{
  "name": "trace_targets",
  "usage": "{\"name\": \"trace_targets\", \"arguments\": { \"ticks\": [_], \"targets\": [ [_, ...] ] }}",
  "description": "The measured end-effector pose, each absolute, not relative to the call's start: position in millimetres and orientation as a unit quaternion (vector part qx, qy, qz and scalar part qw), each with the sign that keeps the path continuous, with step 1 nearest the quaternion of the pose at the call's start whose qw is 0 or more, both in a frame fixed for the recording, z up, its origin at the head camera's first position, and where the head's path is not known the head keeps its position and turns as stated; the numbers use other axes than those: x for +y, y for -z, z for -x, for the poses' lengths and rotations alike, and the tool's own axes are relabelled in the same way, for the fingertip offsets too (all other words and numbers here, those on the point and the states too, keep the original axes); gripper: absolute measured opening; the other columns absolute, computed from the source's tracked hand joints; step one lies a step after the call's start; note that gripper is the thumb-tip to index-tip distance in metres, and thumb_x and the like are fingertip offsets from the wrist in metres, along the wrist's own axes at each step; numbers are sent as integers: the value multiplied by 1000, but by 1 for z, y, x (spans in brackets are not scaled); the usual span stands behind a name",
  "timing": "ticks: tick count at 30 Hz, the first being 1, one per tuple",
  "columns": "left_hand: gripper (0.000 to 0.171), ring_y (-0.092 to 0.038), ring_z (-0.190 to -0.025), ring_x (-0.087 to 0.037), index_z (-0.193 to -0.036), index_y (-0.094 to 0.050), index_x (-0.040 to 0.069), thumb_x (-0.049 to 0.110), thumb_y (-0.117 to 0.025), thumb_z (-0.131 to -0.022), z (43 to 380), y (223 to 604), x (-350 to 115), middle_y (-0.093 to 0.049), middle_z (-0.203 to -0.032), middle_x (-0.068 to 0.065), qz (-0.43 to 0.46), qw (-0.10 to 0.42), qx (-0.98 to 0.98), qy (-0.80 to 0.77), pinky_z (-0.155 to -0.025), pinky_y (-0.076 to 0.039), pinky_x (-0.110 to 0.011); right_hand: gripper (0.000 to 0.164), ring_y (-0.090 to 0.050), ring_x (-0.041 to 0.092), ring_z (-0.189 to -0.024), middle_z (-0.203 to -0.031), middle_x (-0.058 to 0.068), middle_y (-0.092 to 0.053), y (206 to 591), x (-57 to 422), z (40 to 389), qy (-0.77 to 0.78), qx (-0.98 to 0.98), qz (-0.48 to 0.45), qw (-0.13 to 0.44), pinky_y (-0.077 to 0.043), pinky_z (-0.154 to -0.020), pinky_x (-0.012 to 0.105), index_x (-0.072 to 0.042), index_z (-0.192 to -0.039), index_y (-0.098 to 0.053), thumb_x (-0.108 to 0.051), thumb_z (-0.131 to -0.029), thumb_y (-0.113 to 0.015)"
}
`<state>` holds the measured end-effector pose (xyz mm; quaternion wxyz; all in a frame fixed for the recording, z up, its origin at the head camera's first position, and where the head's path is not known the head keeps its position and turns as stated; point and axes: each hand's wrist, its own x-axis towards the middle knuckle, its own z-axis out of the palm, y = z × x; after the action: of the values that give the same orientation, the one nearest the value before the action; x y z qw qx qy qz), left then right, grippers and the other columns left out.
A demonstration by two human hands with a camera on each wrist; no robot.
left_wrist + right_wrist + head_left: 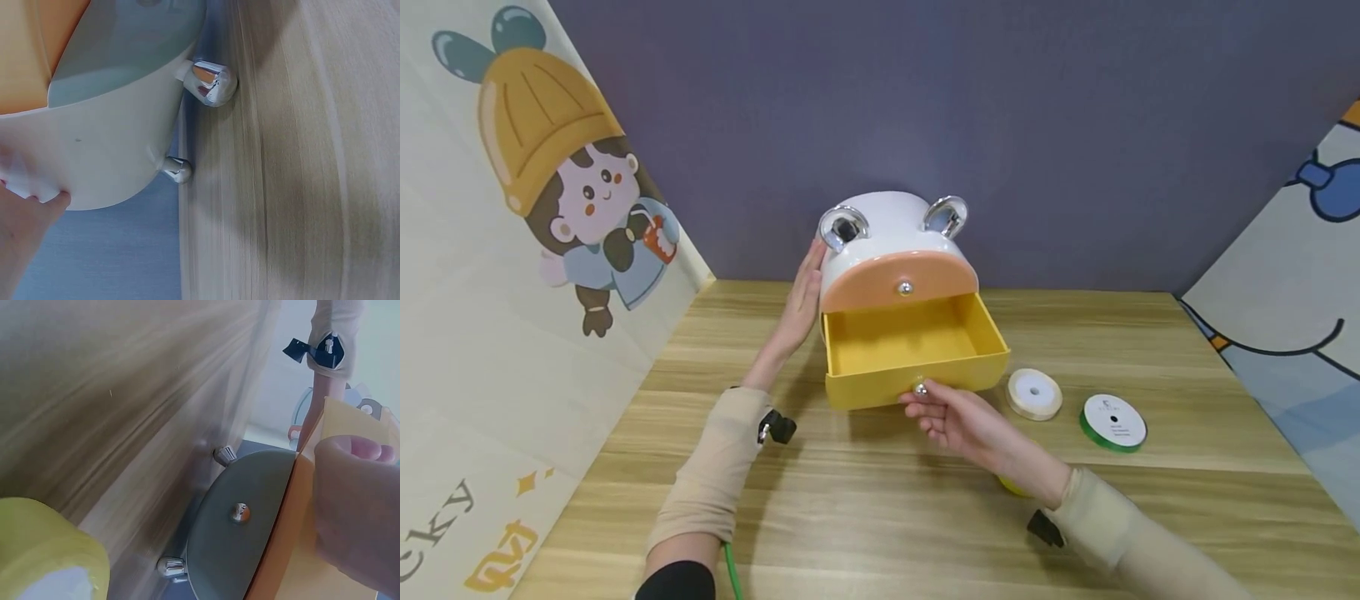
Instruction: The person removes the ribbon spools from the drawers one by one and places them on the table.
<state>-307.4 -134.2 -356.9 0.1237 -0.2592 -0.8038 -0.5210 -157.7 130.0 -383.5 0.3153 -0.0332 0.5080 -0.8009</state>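
Note:
A small white animal-shaped cabinet (887, 218) with two silver ears stands against the back wall. Its yellow middle drawer (868, 389) is pulled out, and nothing lies inside. My right hand (962, 425) pinches the silver knob (920, 389) on that drawer's front. With fairly straight fingers, my left hand (799, 310) rests against the cabinet's left side. Above the drawer, the orange top front (868, 285) is closed. Below, a grey-green drawer front (240, 534) with a silver knob appears closed in the right wrist view. Silver feet (215, 84) support the cabinet.
To the right lie a cream ribbon spool (1034, 394) and a green ribbon spool (1114, 422). A yellow spool (53, 550) is near my right wrist, mostly hidden in the head view. Printed panels flank the wooden table (865, 517).

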Motion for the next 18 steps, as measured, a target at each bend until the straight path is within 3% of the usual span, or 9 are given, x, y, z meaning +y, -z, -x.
{"name": "trace_targets", "arguments": {
  "ticks": [18],
  "targets": [
    [51,-7,-155,-38,-157,-19,3,9,-23,-107,306,357,-132,-9,-167,-19,265,134,-800,522,-126,-6,-57,38,-63,1,-74,-87,-9,-76,379,121,200,790,534,19,300,-51,-68,15,-14,-99,-69,-34,-108,-38]
  ]
}}
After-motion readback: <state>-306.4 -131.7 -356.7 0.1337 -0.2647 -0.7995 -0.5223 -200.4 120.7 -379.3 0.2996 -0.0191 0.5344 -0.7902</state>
